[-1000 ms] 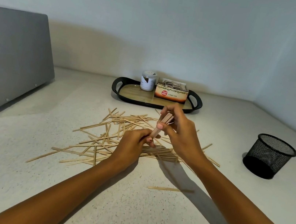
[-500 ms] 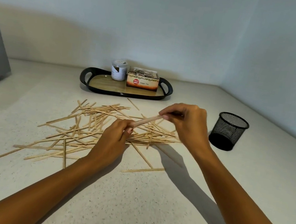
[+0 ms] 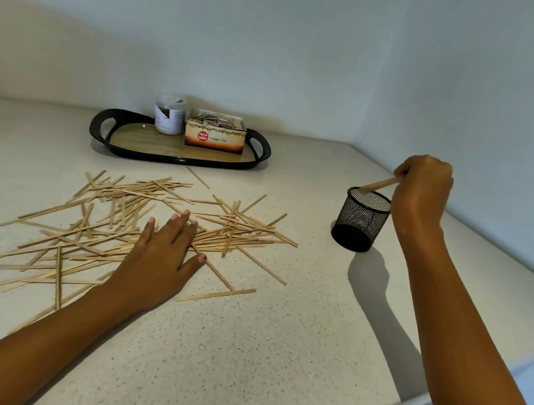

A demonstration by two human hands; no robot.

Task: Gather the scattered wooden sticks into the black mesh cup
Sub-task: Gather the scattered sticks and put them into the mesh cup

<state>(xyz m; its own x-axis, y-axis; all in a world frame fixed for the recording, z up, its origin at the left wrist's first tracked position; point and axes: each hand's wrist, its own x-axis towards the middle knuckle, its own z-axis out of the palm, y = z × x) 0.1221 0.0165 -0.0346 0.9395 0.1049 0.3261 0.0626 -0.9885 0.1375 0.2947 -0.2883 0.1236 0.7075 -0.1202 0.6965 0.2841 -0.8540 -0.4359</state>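
The right hand (image 3: 421, 194) is raised at the right of the scene, just beside and above the cup (image 3: 361, 221). Its fingers (image 3: 401, 174) are pinching the upper end of a small bunch of sticks (image 3: 377, 185); I cannot tell how many there are. The bunch slopes down to the left, and its lower end is at the rim of the cup, just over the opening. The cup is black mesh and it stands upright on the desk (image 3: 236, 353), well apart from the pile (image 3: 138, 221) on its left.

The left hand (image 3: 161, 252) lies flat, palm down, on the near right part of the pile. Its fingers (image 3: 183, 221) are straight and a little spread, with the thumb out to the right, and they press on the sticks under them without gripping any.

The pile is wide and loose, and it covers the left and middle part of the desk. The sticks cross each other in many directions. A few lie apart from the rest: one long stick (image 3: 215, 294) is near the left hand on its right side, and one thin stick (image 3: 197, 177) lies far, close to the tray (image 3: 99, 132).

The tray is black with a wooden floor and stands at the far side near the wall. A jar (image 3: 169, 115) and a tea box (image 3: 215, 132) stand on it, just beside each other
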